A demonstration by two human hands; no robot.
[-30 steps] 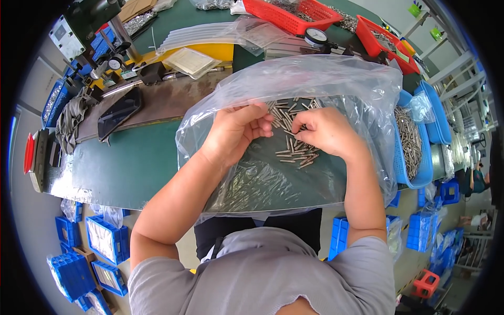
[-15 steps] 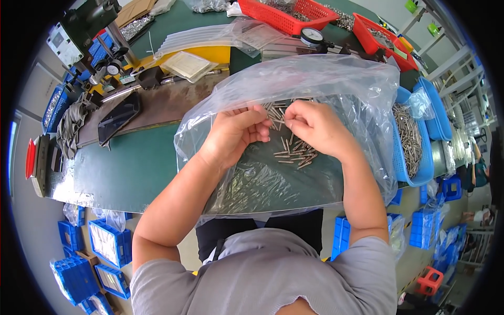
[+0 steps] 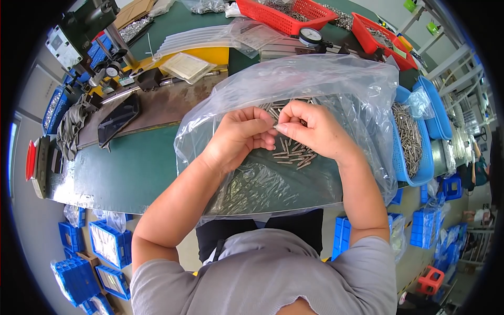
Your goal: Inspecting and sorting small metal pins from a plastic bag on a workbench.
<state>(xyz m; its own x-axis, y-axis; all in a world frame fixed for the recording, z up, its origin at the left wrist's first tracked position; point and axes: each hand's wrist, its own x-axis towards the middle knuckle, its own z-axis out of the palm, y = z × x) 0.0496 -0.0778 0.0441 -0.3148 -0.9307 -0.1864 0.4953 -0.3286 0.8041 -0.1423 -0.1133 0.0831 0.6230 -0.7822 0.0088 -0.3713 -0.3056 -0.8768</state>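
Note:
Both of my hands meet above a clear plastic bag [image 3: 262,181] spread on the green table. My left hand [image 3: 244,134] is closed in a pinch, and its thumb and forefinger come close to my right fingertips. My right hand [image 3: 312,128] also pinches, with a tiny part at its fingertips that is too small to name. Under and between the hands lie loose small metal pins [image 3: 294,155], several in a scattered group on the plastic. A further heap of pins [image 3: 273,107] shows just beyond my fingers, partly hidden by them.
At the right edge stands a blue basket [image 3: 428,170] full of similar metal pins. Red baskets [image 3: 273,22] of parts and a dial gauge [image 3: 310,35] sit along the back. A phone [image 3: 119,118] lies on a brown metal plate at left, near a gauge stand [image 3: 119,39].
My right hand has moved slightly left and nearer, so its fingertips now meet my left fingertips. The left hand has barely shifted.

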